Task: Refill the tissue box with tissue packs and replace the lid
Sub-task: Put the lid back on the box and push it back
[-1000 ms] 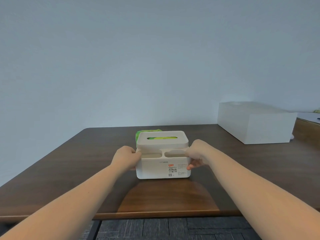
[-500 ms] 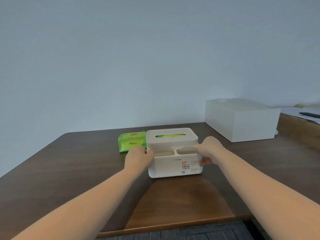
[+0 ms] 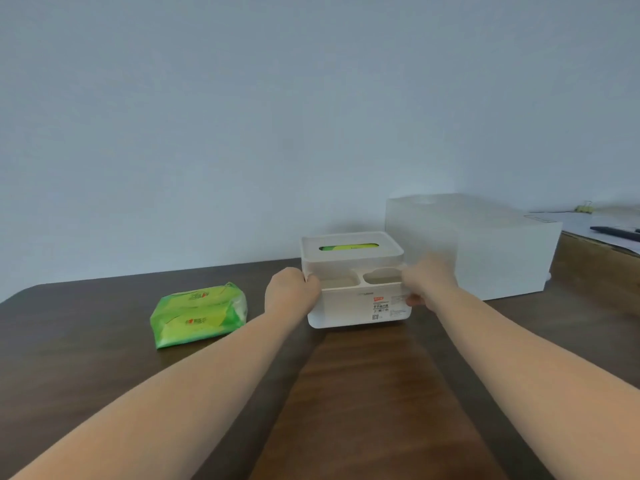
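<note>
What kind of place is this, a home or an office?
Probably an office or study: a dark wooden table against a bare wall, a second desk on the right with papers, a pen and binder clips.

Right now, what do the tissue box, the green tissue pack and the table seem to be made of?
The tissue box looks like matte white plastic: smooth walls, rounded moulded corners. The green tissue pack seems wrapped in thin glossy plastic film, since it crinkles and shines. The table looks like dark wood or wood veneer; grain shows, with a soft sheen.
</note>
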Demonstrator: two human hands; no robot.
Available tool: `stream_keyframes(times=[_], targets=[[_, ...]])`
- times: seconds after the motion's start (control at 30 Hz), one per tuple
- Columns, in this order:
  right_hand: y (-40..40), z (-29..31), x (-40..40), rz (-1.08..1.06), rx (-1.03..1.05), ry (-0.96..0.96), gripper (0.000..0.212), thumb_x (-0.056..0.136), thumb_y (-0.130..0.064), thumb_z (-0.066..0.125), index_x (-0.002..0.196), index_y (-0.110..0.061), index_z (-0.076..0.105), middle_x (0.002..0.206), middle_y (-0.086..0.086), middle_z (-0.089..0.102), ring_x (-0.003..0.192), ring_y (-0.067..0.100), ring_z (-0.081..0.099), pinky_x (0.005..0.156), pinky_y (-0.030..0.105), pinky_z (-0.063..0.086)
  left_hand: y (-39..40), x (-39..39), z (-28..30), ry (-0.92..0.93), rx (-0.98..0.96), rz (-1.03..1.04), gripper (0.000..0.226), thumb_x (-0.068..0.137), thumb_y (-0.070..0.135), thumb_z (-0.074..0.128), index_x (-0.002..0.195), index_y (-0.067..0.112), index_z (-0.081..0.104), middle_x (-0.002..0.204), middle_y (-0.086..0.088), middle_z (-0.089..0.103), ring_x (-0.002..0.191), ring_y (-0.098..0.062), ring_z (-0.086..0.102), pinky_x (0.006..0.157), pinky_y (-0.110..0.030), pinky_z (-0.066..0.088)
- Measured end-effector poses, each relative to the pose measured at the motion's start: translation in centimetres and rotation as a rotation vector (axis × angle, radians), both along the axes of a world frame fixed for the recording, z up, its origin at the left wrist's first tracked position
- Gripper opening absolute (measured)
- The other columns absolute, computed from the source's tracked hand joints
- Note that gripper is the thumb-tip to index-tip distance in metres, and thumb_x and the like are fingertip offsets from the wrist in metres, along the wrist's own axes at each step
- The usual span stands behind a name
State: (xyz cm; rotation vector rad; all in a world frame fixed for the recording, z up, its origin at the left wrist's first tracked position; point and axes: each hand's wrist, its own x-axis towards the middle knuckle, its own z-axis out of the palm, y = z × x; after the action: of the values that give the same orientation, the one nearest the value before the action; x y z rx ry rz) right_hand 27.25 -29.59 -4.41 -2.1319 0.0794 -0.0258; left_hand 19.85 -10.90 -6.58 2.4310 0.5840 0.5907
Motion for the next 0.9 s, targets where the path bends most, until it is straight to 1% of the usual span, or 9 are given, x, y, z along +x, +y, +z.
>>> stream_keyframes(times=[0.1, 0.17, 0.27, 0.37, 0.53, 0.63, 0.73, 0.83, 0.9], targets=[[0.6, 0.1, 3.1, -0.039, -0.065, -0.004, 0.023, 0.083, 0.004, 0.055, 0.062, -0.003, 0.05, 0.062, 0.015, 0.055, 0.085, 0.041, 0.071, 0.082, 0.05, 0.059, 0.0, 3.7, -0.1, 0.01, -0.026, -0.002, 0.043, 0.09, 0.017, 0.044, 0.05, 0.011, 0.03, 0.052, -0.002, 0.034, 0.046, -0.015, 0.031, 0.044, -0.027, 0.02], [0.8, 0.2, 4.9, -0.064, -0.112, -0.018, 0.023, 0.083, 0.002, 0.055, 0.061, -0.003, 0.051, 0.06, 0.013, 0.056, 0.08, 0.037, 0.072, 0.079, 0.042, 0.06, 0.2, 5.9, -0.4, 0.008, -0.039, 0.002, 0.043, 0.09, 0.016, 0.044, 0.05, 0.011, 0.029, 0.052, -0.002, 0.033, 0.046, -0.015, 0.03, 0.044, -0.027, 0.019], [1.2, 0.1, 7.4, -0.076, -0.161, -0.041, 0.025, 0.087, -0.006, 0.054, 0.063, -0.005, 0.05, 0.058, 0.011, 0.056, 0.067, 0.032, 0.069, 0.058, 0.032, 0.054, 0.5, 8.9, -0.9, -0.004, -0.039, 0.001, 0.042, 0.09, 0.016, 0.043, 0.051, 0.01, 0.028, 0.052, -0.003, 0.033, 0.046, -0.015, 0.029, 0.044, -0.027, 0.018], [1.6, -0.1, 9.5, -0.086, -0.205, -0.07, 0.017, 0.087, -0.008, 0.054, 0.07, -0.006, 0.053, 0.065, 0.01, 0.058, 0.063, 0.028, 0.06, 0.041, 0.024, 0.033, 0.7, 11.3, -1.0, -0.01, -0.039, -0.005, 0.041, 0.09, 0.015, 0.042, 0.053, 0.011, 0.026, 0.053, -0.003, 0.03, 0.046, -0.016, 0.027, 0.044, -0.027, 0.018], [1.9, -0.4, 12.1, -0.12, -0.231, -0.123, 0.027, 0.085, -0.013, 0.055, 0.06, -0.01, 0.046, 0.088, 0.014, 0.072, 0.079, 0.029, 0.068, 0.043, 0.021, 0.032, 0.8, 14.0, -1.3, -0.022, -0.074, -0.013, 0.041, 0.09, 0.014, 0.041, 0.053, 0.012, 0.024, 0.053, -0.002, 0.029, 0.046, -0.016, 0.026, 0.044, -0.027, 0.018], [2.1, -0.7, 13.1, -0.134, -0.244, -0.13, 0.022, 0.083, -0.013, 0.054, 0.062, -0.01, 0.048, 0.095, 0.016, 0.074, 0.08, 0.029, 0.069, 0.047, 0.022, 0.036, 0.7, 14.9, -1.4, -0.026, -0.1, -0.006, 0.039, 0.087, 0.011, 0.042, 0.053, 0.012, 0.022, 0.052, -0.002, 0.026, 0.045, -0.017, 0.023, 0.045, -0.026, 0.016], [2.2, -1.1, 13.5, -0.141, -0.255, -0.137, 0.021, 0.081, -0.006, 0.054, 0.062, -0.01, 0.048, 0.097, 0.016, 0.074, 0.092, 0.032, 0.071, 0.059, 0.027, 0.045, 0.6, 15.4, -1.4, -0.043, -0.128, 0.002, 0.039, 0.085, 0.011, 0.043, 0.053, 0.012, 0.022, 0.051, -0.002, 0.025, 0.045, -0.018, 0.022, 0.045, -0.025, 0.015], [2.3, -1.4, 13.6, -0.154, -0.29, -0.16, 0.011, 0.081, -0.003, 0.054, 0.074, -0.009, 0.058, 0.1, 0.017, 0.073, 0.095, 0.032, 0.07, 0.065, 0.03, 0.047, 0.5, 15.5, -1.8, -0.076, -0.118, -0.003, 0.041, 0.089, 0.015, 0.042, 0.051, 0.011, 0.025, 0.051, -0.003, 0.028, 0.046, -0.019, 0.028, 0.045, -0.026, 0.018], [2.3, -1.7, 13.6, -0.173, -0.301, -0.177, 0.016, 0.083, -0.002, 0.053, 0.089, -0.006, 0.067, 0.105, 0.017, 0.072, 0.099, 0.032, 0.068, 0.068, 0.032, 0.049, 0.4, 15.2, -2.4, -0.101, -0.078, -0.025, 0.048, 0.097, 0.023, 0.036, 0.051, 0.011, 0.031, 0.052, -0.003, 0.035, 0.056, -0.025, 0.04, 0.049, -0.029, 0.026]])
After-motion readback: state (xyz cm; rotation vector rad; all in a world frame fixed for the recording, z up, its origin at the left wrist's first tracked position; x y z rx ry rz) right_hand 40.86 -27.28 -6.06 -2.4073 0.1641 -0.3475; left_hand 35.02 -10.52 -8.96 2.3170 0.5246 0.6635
